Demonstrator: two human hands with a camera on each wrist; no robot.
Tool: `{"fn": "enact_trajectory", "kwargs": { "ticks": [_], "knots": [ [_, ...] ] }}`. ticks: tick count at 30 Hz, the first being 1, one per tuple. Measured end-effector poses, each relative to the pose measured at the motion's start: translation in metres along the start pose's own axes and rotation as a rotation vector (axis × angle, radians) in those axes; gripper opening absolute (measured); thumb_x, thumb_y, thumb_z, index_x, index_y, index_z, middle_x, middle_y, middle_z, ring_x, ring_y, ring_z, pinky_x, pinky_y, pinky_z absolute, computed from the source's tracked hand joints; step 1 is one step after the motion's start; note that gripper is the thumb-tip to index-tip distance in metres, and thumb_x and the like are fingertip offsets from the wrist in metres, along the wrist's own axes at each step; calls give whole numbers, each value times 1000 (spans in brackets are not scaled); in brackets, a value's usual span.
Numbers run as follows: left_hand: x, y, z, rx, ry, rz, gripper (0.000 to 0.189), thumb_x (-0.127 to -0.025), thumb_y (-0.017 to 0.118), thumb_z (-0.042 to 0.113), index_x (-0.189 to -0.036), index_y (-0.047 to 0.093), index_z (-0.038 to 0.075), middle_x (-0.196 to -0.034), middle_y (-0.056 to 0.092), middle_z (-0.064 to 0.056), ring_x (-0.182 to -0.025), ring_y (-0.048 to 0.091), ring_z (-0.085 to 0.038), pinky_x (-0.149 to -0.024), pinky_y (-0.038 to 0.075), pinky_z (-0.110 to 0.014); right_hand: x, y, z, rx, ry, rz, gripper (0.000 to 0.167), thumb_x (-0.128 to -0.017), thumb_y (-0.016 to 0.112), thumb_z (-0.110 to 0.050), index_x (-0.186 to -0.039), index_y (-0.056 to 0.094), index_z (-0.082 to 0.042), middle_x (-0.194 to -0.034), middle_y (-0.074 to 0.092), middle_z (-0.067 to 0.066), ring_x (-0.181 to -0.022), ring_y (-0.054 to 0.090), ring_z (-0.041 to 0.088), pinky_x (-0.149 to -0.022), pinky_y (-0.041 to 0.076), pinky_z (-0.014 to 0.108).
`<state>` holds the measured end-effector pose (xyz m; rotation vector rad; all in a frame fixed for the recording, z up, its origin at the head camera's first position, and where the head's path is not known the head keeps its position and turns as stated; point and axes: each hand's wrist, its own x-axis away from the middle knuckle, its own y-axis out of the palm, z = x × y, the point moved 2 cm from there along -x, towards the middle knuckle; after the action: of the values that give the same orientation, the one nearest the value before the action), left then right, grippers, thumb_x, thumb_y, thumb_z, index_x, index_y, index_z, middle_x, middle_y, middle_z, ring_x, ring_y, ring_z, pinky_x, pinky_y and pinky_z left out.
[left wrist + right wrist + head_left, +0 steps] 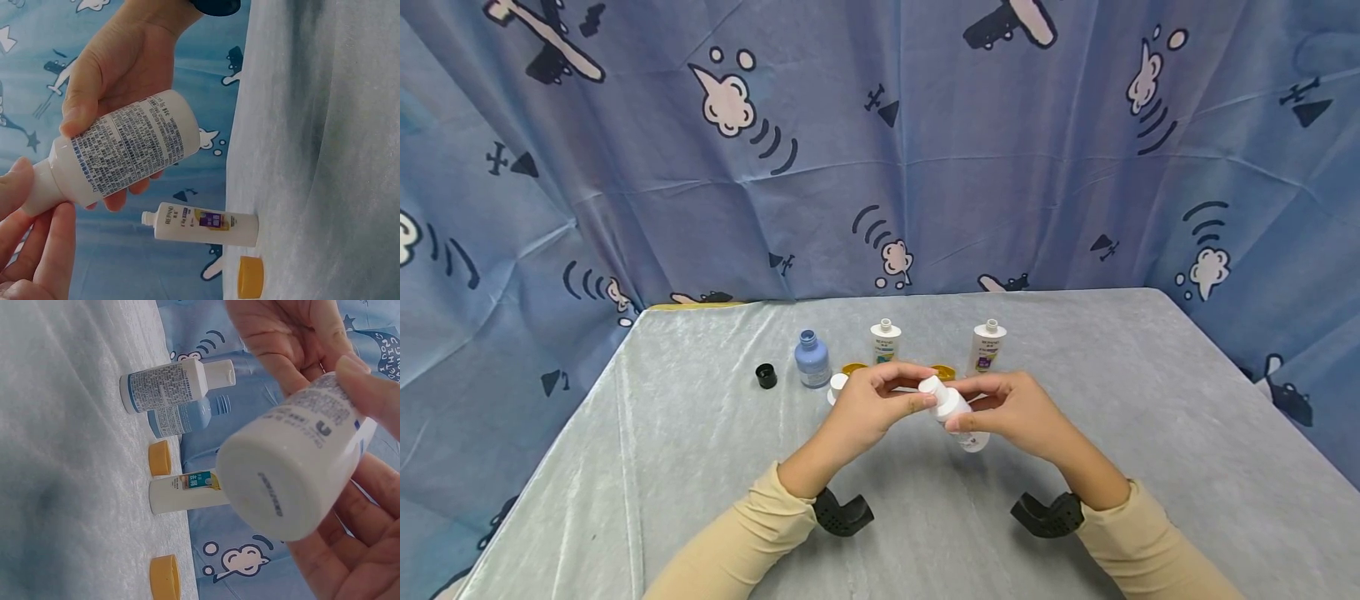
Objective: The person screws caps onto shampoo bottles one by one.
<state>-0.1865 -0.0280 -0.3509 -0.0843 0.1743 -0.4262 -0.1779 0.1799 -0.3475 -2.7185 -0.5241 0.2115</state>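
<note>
With our right hand (pixel 1017 408) we're gripping the labelled white bottle (pixel 131 147) — probably for steadiness — our left hand (pixel 874 408) pinching its cap (pixel 931 387).

Blue curtain (pixel 835 92), cartoon planes (pixel 556 40) and puffy clouds (pixel 727 105) across it, behind a pale grey, creased tablecloth (pixel 1150 417)

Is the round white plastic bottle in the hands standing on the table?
No, the left hand and right hand hold the white bottle up, tilted, its round base exposed.

Beige sleeves (pixel 741 533), black curved perforated wrist pieces (pixel 842 520)
</note>
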Motion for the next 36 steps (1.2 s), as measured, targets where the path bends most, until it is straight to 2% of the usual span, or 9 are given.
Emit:
{"fn": "enact_trajectory", "kwargs": {
  "ticks": [8,11,14,19,26,30,36],
  "knots": [
    [-1,2,2,-8,50,-40,33,-90,71,3,-121,66,-4,-128,66,-22,-93,66,0,-84,57,-20,1,-1,0,-20,6,-11,46,-80,84,-13,-118,68,7,-104,73,22,-81,73,9,-70,60,30],
    [-1,2,2,-7,59,-45,33,-90,71,3,-122,66,-5,-128,66,-22,-95,67,-2,-86,57,-21,2,-1,0,-18,7,-11,46,-80,83,-14,-118,68,7,-105,73,22,-82,73,9,-70,60,30],
    [-2,1,2,10,44,-44,35,-89,72,4,-123,66,-3,-126,67,-20,-98,70,-10,-88,58,-25,2,-2,-1,-15,10,-6,46,-81,83,-14,-119,68,7,-107,72,23,-82,73,9,-71,60,29],
    [-1,1,1,63,-22,-36,40,-88,74,6,-126,65,1,-128,67,-18,-106,71,-21,-91,58,-30,2,-2,0,-6,19,17,45,-81,83,-13,-119,68,6,-107,71,23,-82,72,10,-69,60,29],
    [-1,0,-1,4,-40,41,31,-87,77,12,-115,69,3,-116,70,-14,-92,71,-12,-85,58,-28,0,0,0,21,20,34,44,-79,84,-15,-117,70,3,-107,72,21,-84,71,14,-68,60,29],
    [0,0,0,-11,-34,47,30,-86,77,12,-113,70,3,-113,71,-15,-86,69,-7,-83,58,-26,-1,1,2,35,20,37,44,-78,85,-15,-116,71,3,-107,72,21,-84,71,17,-68,60,30],
    [1,0,0,-12,-14,39,30,-87,77,11,-115,71,3,-116,72,-16,-87,69,-5,-83,58,-26,-2,1,5,29,23,28,45,-77,86,-16,-116,72,1,-106,72,21,-82,73,15,-68,60,31]
  ]
}}
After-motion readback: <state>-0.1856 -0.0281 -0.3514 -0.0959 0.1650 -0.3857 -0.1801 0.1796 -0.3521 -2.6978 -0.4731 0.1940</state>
